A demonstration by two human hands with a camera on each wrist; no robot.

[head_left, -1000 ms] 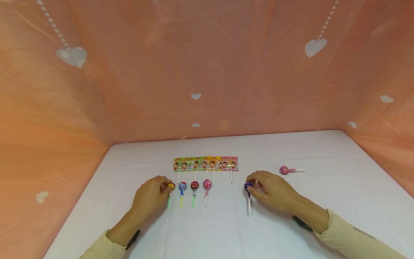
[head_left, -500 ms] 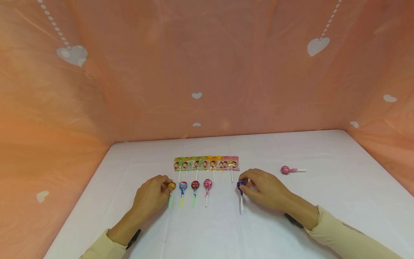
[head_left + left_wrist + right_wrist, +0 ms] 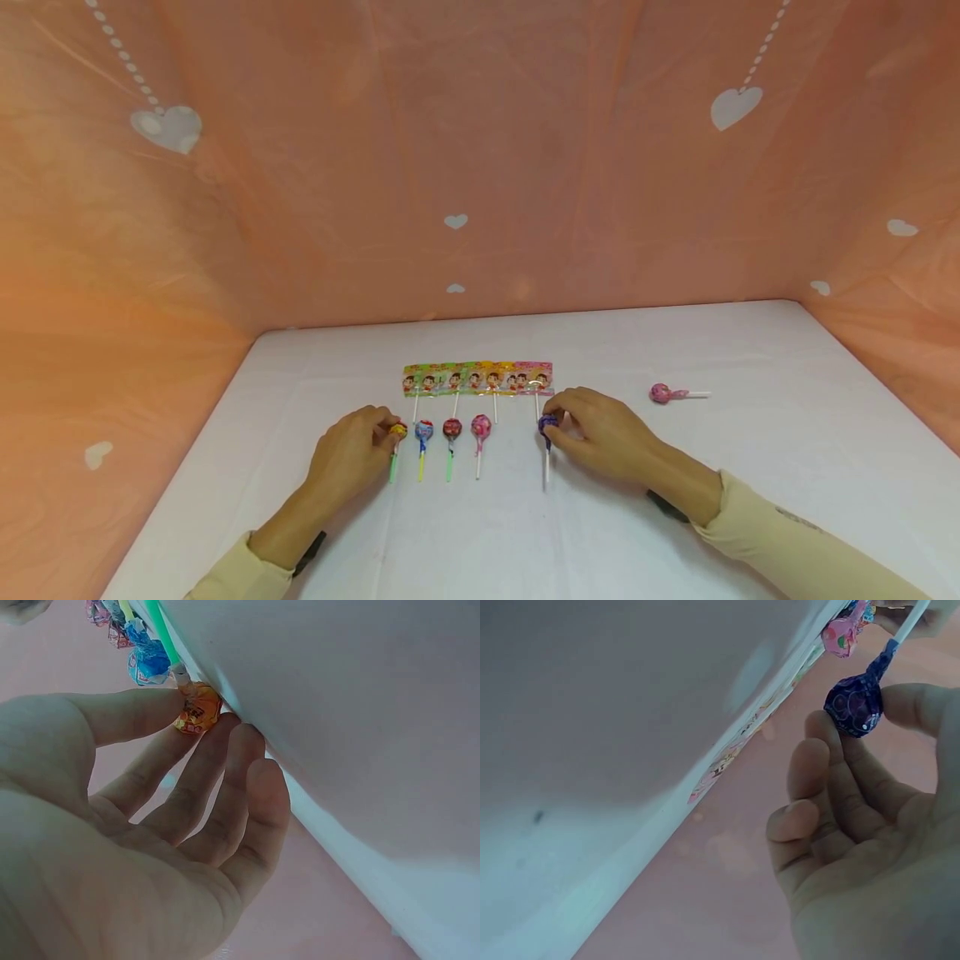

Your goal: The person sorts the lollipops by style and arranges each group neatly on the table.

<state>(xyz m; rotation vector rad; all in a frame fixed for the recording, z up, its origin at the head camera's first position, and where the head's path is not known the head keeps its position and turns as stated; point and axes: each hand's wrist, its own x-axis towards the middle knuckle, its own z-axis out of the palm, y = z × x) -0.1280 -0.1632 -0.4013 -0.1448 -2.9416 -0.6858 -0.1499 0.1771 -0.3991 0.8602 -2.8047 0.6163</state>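
My right hand (image 3: 600, 432) pinches the wrapped head of a purple lollipop (image 3: 855, 705) between thumb and fingers, its white stick pointing toward me. With thumb and fingertips, my left hand (image 3: 352, 450) holds the yellow-orange head of a lollipop (image 3: 199, 709) with a green stick, at the left end of a row. Beside it lie a blue lollipop (image 3: 423, 431) with a yellow stick, a dark red lollipop (image 3: 452, 429) with a green stick, and a pink lollipop (image 3: 481, 427) with a white stick. A gap separates the pink one from the purple one.
Behind the row, flat lollipops in green, yellow and pink packets (image 3: 474, 379) lie side by side. Another pink lollipop (image 3: 660, 392) lies sideways at the right. The white tabletop (image 3: 465, 542) meets an orange cloth backdrop (image 3: 525, 167) with hearts.
My right hand has moved left with the purple lollipop, closer to the row. The left hand stays at the yellow-orange lollipop.
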